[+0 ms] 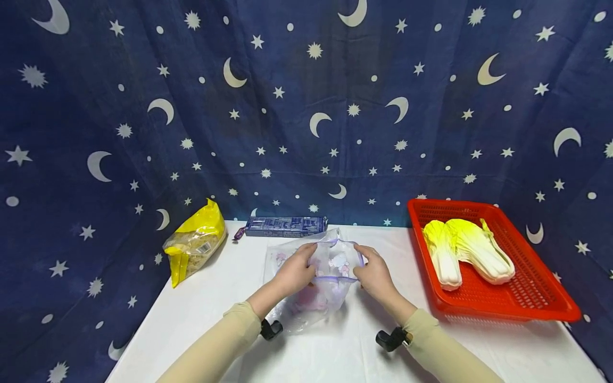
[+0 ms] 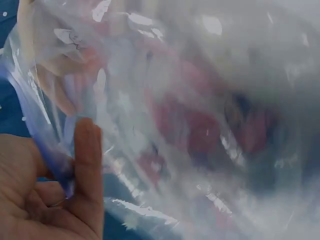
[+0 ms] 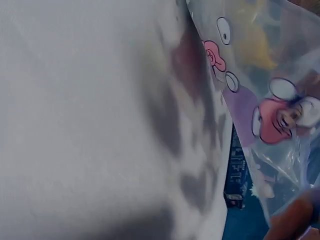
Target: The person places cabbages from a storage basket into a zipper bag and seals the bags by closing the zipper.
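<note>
A clear zip bag with pink and white cartoon prints is held up over the white table, its mouth spread apart. Purple strips line the bag's mouth. At the left side of the mouth my left hand pinches the edge; the left wrist view shows thumb and fingers at the purple strip. On the opposite side my right hand grips the rim between thumb and fingers. Only part of the right hand's fingers shows at the lower right corner of the right wrist view, beside the printed plastic.
A red plastic basket with two Chinese cabbages stands on the right. Behind the bag lies a flat blue box, a small purple wrapped candy beside it. A yellow bag stands at the left edge. A starry curtain closes the back.
</note>
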The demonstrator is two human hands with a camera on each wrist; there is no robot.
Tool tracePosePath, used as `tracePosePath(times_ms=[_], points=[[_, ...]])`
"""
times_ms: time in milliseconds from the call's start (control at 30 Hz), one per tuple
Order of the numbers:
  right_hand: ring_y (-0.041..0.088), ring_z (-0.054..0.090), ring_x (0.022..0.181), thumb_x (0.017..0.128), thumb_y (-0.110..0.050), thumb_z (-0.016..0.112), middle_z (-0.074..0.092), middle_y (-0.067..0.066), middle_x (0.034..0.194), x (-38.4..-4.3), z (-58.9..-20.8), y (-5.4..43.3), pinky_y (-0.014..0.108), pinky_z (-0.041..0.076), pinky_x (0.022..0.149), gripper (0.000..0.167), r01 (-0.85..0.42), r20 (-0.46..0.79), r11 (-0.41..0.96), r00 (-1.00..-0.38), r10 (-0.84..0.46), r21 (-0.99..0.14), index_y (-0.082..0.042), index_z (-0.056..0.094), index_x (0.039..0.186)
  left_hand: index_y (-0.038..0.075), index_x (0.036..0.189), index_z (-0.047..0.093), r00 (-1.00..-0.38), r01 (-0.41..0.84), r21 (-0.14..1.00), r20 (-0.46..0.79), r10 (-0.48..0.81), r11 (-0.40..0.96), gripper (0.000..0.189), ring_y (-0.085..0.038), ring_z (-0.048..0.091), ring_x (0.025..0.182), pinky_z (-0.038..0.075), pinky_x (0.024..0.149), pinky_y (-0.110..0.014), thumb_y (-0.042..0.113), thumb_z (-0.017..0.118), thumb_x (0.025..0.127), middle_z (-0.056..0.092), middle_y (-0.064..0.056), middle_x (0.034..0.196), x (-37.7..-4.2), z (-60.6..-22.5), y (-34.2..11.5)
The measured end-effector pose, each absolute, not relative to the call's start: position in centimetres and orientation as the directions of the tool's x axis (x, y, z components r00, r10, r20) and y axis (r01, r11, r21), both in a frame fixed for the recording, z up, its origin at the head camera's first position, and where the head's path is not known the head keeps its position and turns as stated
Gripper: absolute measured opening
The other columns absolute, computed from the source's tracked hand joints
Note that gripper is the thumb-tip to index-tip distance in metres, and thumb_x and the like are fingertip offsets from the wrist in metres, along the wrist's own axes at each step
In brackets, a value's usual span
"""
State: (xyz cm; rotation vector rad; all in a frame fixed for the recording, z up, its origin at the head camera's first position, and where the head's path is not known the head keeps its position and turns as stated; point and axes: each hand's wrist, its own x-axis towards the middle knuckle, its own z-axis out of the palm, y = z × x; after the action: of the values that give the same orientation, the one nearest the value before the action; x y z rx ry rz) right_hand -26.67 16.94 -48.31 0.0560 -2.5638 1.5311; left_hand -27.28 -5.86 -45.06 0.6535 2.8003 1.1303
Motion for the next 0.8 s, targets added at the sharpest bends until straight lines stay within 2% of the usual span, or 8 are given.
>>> tracePosePath(times_ms=[33,100,233,300,400,500,633,800], points=[[0.017,0.049,0.051,0.075,0.010,0.054,0.051,0.018,0.147,-26.6,-48.1,17.1,0.027,0.048,0.041,0.070,-0.126,0.171,0.512,-0.984,0.041,-0.850,0.004,0.054,0.144,-0.004,0.153,0.041,-0.907,0.381,0.631,0.111,0.407,0.676,0.064,-0.011,0.062,0.060,0.054,0.060,-0.027,-0.003,0.051,0.090,0.039,-0.018,0.159,-27.3,-44.8,-5.9],[0.017,0.053,0.058,0.074,0.009,0.053,0.053,0.016,0.146,-26.5,-47.8,17.3,0.027,0.047,0.045,0.070,-0.160,0.219,0.596,-0.975,0.028,-0.787,0.003,0.055,0.144,-0.002,0.153,0.043,-0.896,0.429,0.518,0.139,0.422,0.740,0.064,-0.012,0.059,0.058,0.050,0.052,-0.027,-0.005,0.055,0.090,0.040,-0.016,0.159,-27.3,-44.4,-5.9],[0.015,0.061,0.059,0.075,0.010,0.050,0.053,0.013,0.146,-26.3,-47.3,17.6,0.027,0.047,0.050,0.071,-0.184,0.263,0.690,-0.965,0.009,-0.700,0.001,0.055,0.145,0.000,0.152,0.046,-0.881,0.471,0.398,0.170,0.441,0.787,0.063,-0.022,0.064,0.072,0.049,0.054,-0.030,-0.006,0.058,0.090,0.043,-0.015,0.157,-27.4,-43.9,-5.9],[0.016,0.061,0.058,0.075,0.011,0.050,0.052,0.013,0.146,-26.2,-47.1,17.6,0.028,0.048,0.050,0.071,-0.187,0.264,0.688,-0.965,0.007,-0.701,0.001,0.054,0.146,-0.002,0.153,0.043,-0.886,0.448,0.502,0.140,0.442,0.740,0.062,-0.026,0.068,0.077,0.054,0.058,-0.031,-0.007,0.053,0.092,0.042,-0.018,0.157,-27.4,-43.8,-5.8],[0.020,0.065,0.079,0.075,0.011,0.052,0.053,0.015,0.146,-26.1,-47.2,17.7,0.027,0.047,0.056,0.070,-0.188,0.268,0.669,-0.963,0.018,-0.719,0.003,0.054,0.145,-0.005,0.155,0.037,-0.902,0.345,0.707,0.068,0.426,0.617,0.063,-0.026,0.070,0.076,0.061,0.066,-0.035,-0.007,0.048,0.093,0.037,-0.022,0.158,-27.6,-44.0,-5.7],[0.028,0.061,0.098,0.076,0.011,0.053,0.054,0.015,0.145,-26.1,-47.3,17.7,0.027,0.045,0.059,0.069,-0.188,0.274,0.660,-0.961,0.029,-0.728,0.003,0.055,0.144,-0.006,0.158,0.028,-0.914,0.198,0.862,-0.009,0.405,0.467,0.067,-0.024,0.067,0.063,0.063,0.065,-0.041,-0.005,0.048,0.093,0.027,-0.025,0.162,-27.5,-44.2,-5.4],[0.032,0.057,0.110,0.077,0.011,0.053,0.053,0.016,0.146,-26.2,-47.4,17.7,0.033,0.046,0.069,0.069,-0.198,0.292,0.652,-0.956,0.038,-0.732,0.003,0.054,0.145,-0.008,0.159,0.019,-0.921,0.081,0.947,-0.049,0.388,0.312,0.077,-0.022,0.066,0.064,0.064,0.068,-0.039,-0.009,0.050,0.088,0.016,-0.028,0.165,-27.4,-44.2,-4.8],[0.032,0.057,0.115,0.076,0.012,0.053,0.048,0.015,0.151,-26.2,-47.5,17.4,0.039,0.045,0.077,0.073,-0.208,0.317,0.636,-0.947,0.060,-0.743,0.003,0.051,0.148,-0.012,0.157,0.020,-0.940,0.073,0.968,-0.014,0.341,0.242,0.079,-0.015,0.062,0.064,0.062,0.066,-0.031,-0.016,0.052,0.084,0.012,-0.029,0.166,-27.8,-43.8,-4.3]])
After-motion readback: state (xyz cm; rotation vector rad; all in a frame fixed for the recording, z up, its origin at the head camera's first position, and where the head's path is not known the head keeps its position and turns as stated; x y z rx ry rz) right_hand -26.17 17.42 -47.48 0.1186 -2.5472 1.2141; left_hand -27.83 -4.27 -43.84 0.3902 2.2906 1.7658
